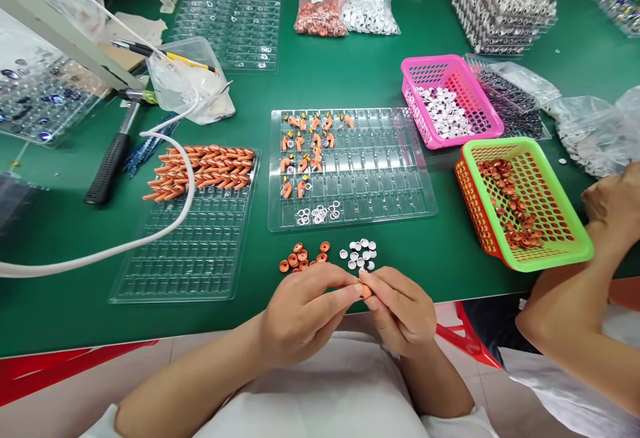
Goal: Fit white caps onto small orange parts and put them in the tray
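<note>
At the table's front edge, my left hand and my right hand meet, fingertips pinched on a small orange part. Fingers cover most of it, so its full shape is hidden. Just beyond my left hand lies a group of copper-coloured round caps. Small white discs are scattered beyond my right hand. Farther back, a clear compartment tray holds orange curved pieces in its left columns and silvery rings along its front row.
Left are a second clear tray with copper-coloured pieces, a white hose and a hammer. Right stand a pink basket of white discs and a green basket of copper caps. A co-worker's arm rests beside it.
</note>
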`<state>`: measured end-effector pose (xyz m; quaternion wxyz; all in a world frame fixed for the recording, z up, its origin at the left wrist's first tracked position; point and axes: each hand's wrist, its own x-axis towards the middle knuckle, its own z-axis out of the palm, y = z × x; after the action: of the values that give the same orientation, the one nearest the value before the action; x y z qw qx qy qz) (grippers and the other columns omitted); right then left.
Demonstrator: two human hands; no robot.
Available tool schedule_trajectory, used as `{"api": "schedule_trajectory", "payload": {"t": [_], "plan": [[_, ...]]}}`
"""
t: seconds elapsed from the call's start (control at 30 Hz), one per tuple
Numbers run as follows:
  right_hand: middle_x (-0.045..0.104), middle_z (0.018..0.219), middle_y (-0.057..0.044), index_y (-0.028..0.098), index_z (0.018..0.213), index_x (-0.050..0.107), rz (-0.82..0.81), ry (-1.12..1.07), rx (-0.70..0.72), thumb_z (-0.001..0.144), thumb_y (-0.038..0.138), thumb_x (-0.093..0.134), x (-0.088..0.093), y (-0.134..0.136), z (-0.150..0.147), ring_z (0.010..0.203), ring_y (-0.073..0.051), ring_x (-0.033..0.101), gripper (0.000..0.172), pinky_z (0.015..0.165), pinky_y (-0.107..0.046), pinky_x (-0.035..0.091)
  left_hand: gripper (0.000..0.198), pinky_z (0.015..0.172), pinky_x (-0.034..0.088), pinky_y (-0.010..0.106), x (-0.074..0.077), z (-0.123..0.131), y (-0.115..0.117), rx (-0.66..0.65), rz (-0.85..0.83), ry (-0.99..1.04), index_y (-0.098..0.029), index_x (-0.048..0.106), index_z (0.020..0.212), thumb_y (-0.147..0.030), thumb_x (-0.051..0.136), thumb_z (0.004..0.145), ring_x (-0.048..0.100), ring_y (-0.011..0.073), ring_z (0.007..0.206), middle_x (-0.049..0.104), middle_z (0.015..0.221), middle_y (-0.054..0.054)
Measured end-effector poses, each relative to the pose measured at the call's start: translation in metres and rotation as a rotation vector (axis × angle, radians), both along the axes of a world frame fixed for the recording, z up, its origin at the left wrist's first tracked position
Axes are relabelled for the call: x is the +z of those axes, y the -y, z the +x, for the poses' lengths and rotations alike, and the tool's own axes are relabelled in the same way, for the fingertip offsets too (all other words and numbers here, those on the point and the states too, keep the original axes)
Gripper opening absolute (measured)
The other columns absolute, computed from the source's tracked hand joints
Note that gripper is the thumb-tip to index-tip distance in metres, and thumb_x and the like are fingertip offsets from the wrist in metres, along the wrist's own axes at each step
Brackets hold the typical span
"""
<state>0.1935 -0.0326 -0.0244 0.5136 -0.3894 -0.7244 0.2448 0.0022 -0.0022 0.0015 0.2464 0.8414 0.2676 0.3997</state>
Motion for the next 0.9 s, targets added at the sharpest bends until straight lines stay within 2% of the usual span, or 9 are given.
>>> {"api": "schedule_trajectory", "payload": {"t": [0.27,0.6,0.9], "plan": [[0.071,0.094,-0.011,0.017,0.138,0.054,0.006,0.017,0.052,0.091,0.005,0.05,0.0018,-0.0007,0.0014,0.078,-0.019,0.066,0.049,0.059,-0.032,0.057,0.03,0.071,0.058,0.029,-0.0006,-0.001,0.0002,0.007,-0.004,0.005,-0.011,0.063,0.111,0.001,0.051,0.087,0.065,0.0167,0.086,0.072,0.094,0.011],[0.071,0.091,-0.01,0.018,0.133,0.057,-0.003,0.071,-0.032,0.092,0.009,0.052,0.0013,0.0015,-0.0005,0.073,-0.019,0.067,0.042,0.057,-0.031,0.058,0.026,0.068,0.059,0.028,-0.0001,0.0018,0.0019,0.043,-0.001,-0.003,-0.011,0.063,0.11,-0.002,0.056,0.087,0.067,0.0167,0.082,0.072,0.091,0.011],[0.071,0.094,-0.011,0.018,0.135,0.056,-0.038,0.102,-0.025,0.093,0.012,0.052,0.0038,0.0031,0.001,0.081,-0.021,0.068,0.042,0.063,-0.032,0.06,0.021,0.066,0.058,0.026,0.0003,0.0051,0.0027,0.088,0.009,0.011,-0.011,0.064,0.106,-0.003,0.057,0.089,0.066,0.0154,0.079,0.072,0.089,0.01]]}}
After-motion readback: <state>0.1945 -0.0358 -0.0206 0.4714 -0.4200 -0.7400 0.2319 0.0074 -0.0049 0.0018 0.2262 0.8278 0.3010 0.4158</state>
